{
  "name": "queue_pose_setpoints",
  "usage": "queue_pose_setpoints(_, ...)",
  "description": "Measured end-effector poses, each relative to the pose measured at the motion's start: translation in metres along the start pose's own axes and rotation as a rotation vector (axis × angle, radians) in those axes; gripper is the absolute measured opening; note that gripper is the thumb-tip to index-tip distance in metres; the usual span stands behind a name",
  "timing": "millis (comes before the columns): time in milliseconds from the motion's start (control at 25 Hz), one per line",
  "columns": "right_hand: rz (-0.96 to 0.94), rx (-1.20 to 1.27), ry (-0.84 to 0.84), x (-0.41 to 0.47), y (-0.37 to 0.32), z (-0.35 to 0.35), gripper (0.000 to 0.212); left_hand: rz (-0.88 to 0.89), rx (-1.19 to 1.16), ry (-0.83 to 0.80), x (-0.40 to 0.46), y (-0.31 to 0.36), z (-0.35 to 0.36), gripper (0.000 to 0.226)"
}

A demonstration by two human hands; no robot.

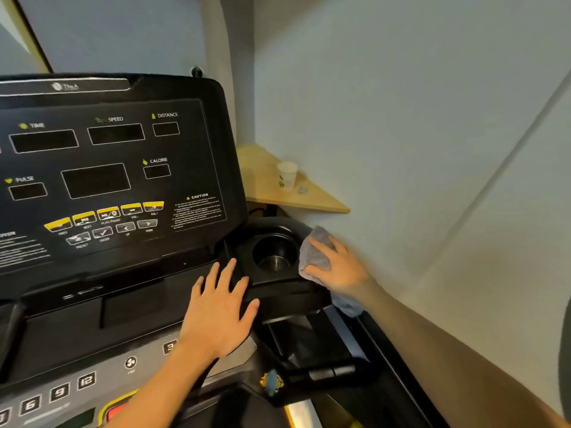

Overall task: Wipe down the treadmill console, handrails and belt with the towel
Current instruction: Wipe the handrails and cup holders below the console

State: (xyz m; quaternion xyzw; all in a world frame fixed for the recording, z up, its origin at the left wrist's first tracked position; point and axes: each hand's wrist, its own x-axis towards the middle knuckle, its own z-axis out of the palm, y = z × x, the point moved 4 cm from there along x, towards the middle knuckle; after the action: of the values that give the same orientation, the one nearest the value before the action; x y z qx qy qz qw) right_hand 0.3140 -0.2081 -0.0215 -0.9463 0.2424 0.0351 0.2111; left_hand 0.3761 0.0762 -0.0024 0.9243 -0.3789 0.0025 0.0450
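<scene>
The black treadmill console (102,168) fills the left of the view, with dark display windows and yellow buttons. At its right end is a round cup holder (274,253). My right hand (338,267) presses a grey towel (315,254) against the console's right edge, just beside the cup holder; part of the towel hangs below my wrist. My left hand (221,307) lies flat with fingers spread on the console's lower ledge, left of the cup holder. The belt is mostly hidden under the console.
A wooden corner shelf (309,200) behind the console carries a white paper cup (287,175). A pale wall runs close along the right side. Numbered speed keys (58,392) and a fan button (130,362) sit on the lower panel, with a red stop button (116,410) below them.
</scene>
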Motion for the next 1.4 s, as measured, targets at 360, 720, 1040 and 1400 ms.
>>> queue_pose_setpoints(360,-0.208,-0.096,-0.018,0.109,-0.051,-0.003,0.085,-0.006,-0.013,-0.012,0.002,-0.001,-0.002,0.064)
queue_pose_setpoints(720,-0.516,-0.244,0.134,0.110,-0.164,0.037,0.063,-0.033,-0.008,0.011,0.001,0.000,-0.005,0.059)
queue_pose_setpoints(1040,-0.633,-0.035,0.049,0.068,-0.156,0.045,0.070,-0.080,-0.147,0.167,-0.002,0.001,-0.013,0.057)
queue_pose_setpoints(1400,-0.541,0.000,-0.228,0.027,-0.126,0.034,0.072,0.023,0.238,0.391,0.106,-0.037,-0.087,0.061)
